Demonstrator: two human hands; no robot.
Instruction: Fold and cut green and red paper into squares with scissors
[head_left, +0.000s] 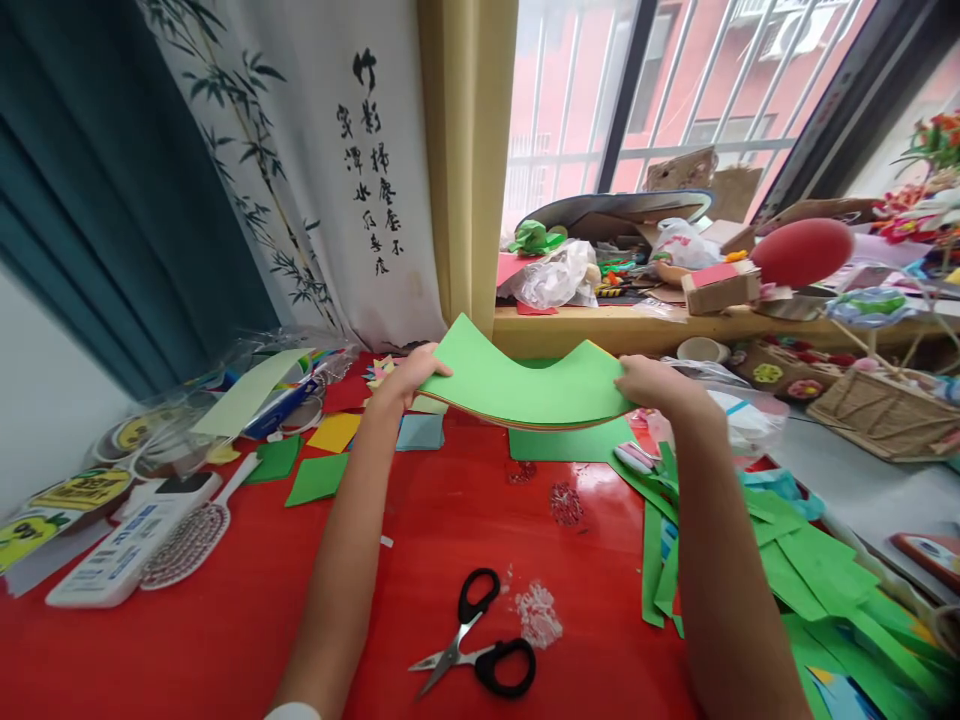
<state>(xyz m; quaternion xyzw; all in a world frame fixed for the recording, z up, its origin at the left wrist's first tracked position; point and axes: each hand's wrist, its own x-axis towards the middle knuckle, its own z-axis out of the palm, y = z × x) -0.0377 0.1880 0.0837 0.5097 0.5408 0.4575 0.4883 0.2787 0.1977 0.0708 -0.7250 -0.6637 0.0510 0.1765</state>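
Between my two hands a stack of paper sheets point(532, 395), green on top, sags in the middle above the table. My left hand point(417, 374) grips its left edge, the thumb lying over the green sheet. At the right edge my right hand point(651, 382) is closed on the same stack. Beneath it, a green sheet point(570, 443) lies flat on the red tabletop point(442, 520). Closer to me, black-handled scissors point(474, 640) rest with their blades apart, beside a small heap of white scraps point(538, 615).
Green paper strips point(802, 560) pile up at the right. Cut squares, including a yellow one point(334, 433) and a blue one point(420, 432), lie left of centre. A hairbrush point(187, 540) and a white power strip point(135, 545) are farther left. Clutter fills the windowsill point(585, 318).
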